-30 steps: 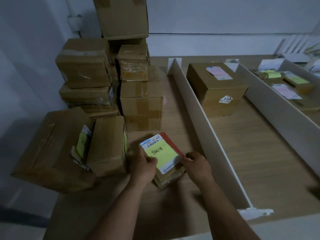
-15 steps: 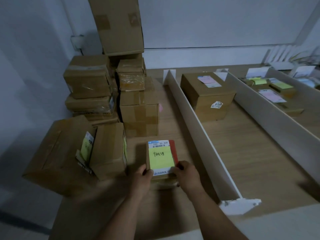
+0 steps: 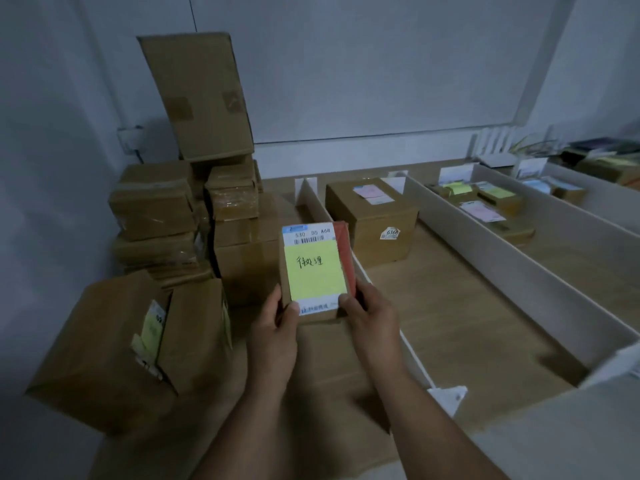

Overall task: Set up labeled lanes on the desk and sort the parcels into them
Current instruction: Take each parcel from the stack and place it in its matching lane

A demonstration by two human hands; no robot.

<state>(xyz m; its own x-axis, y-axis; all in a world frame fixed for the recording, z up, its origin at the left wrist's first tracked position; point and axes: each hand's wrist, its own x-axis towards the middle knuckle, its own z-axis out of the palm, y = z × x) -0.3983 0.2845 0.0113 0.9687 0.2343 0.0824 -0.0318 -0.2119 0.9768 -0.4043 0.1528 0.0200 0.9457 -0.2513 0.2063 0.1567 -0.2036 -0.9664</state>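
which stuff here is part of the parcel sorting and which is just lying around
Job: yellow-note parcel, held by left hand and right hand; unsorted box pile; lane dividers; sorted box with pink label.
Lying about: wall socket; white rack at the far wall.

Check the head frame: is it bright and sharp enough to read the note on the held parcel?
Head view: dim and bluish overall, yet the yellow note on the small parcel reads clearly. Head view: the far-right lanes look soft, and the top box slants, likely wide-angle distortion.
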